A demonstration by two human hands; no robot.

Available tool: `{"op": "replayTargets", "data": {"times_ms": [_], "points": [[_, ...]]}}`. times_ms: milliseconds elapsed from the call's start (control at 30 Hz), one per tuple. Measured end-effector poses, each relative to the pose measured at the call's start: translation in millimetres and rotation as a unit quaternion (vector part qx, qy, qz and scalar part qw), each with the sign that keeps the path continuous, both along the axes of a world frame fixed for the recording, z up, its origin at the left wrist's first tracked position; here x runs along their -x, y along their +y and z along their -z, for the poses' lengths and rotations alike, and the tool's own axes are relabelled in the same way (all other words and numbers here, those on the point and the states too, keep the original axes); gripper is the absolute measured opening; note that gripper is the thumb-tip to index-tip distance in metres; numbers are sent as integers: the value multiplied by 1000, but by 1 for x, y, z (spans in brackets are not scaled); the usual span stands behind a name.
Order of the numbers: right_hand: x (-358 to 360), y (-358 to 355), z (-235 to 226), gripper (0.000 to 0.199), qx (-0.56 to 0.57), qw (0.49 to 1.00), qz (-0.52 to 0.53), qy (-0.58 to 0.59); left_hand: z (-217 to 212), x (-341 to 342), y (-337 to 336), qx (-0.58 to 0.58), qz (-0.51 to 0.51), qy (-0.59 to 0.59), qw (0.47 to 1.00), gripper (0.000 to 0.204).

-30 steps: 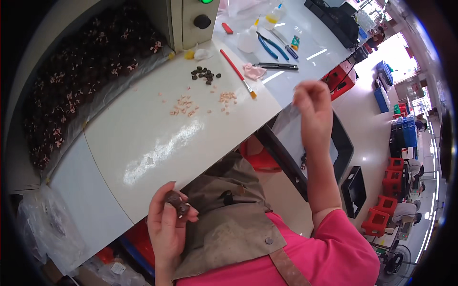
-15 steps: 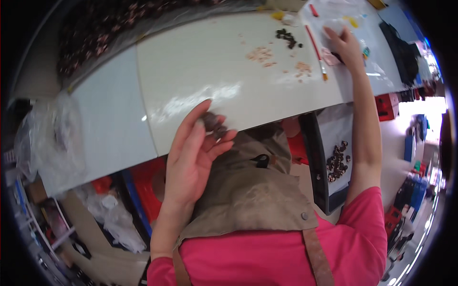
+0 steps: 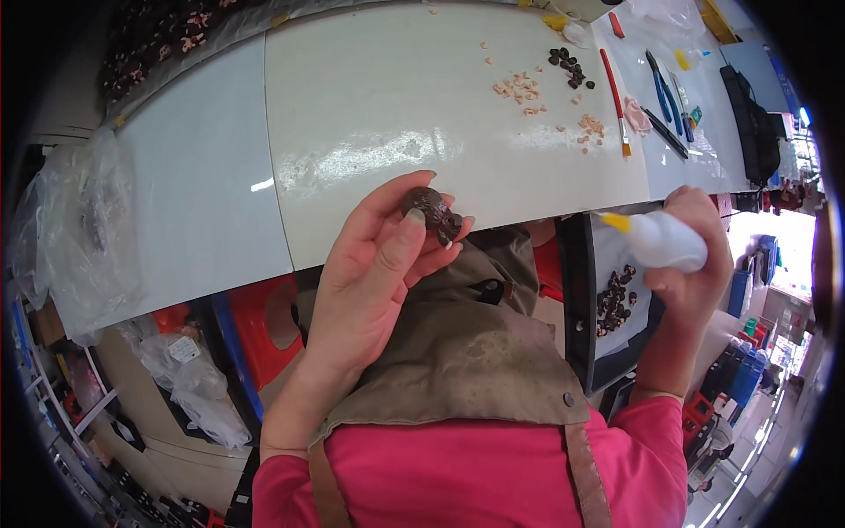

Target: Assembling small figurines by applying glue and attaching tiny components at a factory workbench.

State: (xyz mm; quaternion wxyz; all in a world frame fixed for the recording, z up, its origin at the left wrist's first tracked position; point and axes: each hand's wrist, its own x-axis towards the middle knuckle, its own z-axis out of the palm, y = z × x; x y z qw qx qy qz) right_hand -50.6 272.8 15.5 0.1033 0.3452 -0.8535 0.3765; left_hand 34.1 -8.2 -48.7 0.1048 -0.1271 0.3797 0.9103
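Between the thumb and fingers of my left hand (image 3: pixel 365 273) is a small dark brown animal figurine (image 3: pixel 431 215), held just over the table's near edge. It has a rounded, textured body and a tiny white spot at its lower end. My right hand (image 3: pixel 695 255) is wrapped round a white squeeze bottle (image 3: pixel 666 242) with a yellow tip, which points left toward the figurine but stays well apart from it. Under that bottle, several dark and pinkish small pieces (image 3: pixel 616 304) lie on white paper in a black tray (image 3: pixel 576 290).
On the white table (image 3: pixel 370 106) lie pale pink bits (image 3: pixel 519 88), dark small pieces (image 3: pixel 572 69), a red-handled brush (image 3: pixel 614 97), blue-handled pliers (image 3: pixel 662 88) and a black pen-like tool (image 3: pixel 664 134). Clear plastic bags (image 3: pixel 79 238) hang at the left. Many dark pieces fill the far-left tray (image 3: pixel 158 53).
My right hand has come back from the table's far right side toward me, bringing the squeeze bottle. My left hand has shifted slightly right with the figurine.
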Motion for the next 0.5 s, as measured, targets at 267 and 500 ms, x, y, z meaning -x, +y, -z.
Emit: {"op": "replayTargets", "data": {"times_ms": [267, 500], "points": [[-6, -35, -14, 54, -108, 993, -22, 44, 1, -1, 2, -3, -12, -3, 1000, 37], [-1, -43, -10, 59, -156, 982, -68, 87, 1, -1, 4, -4, -20, -6, 1000, 39]]}}
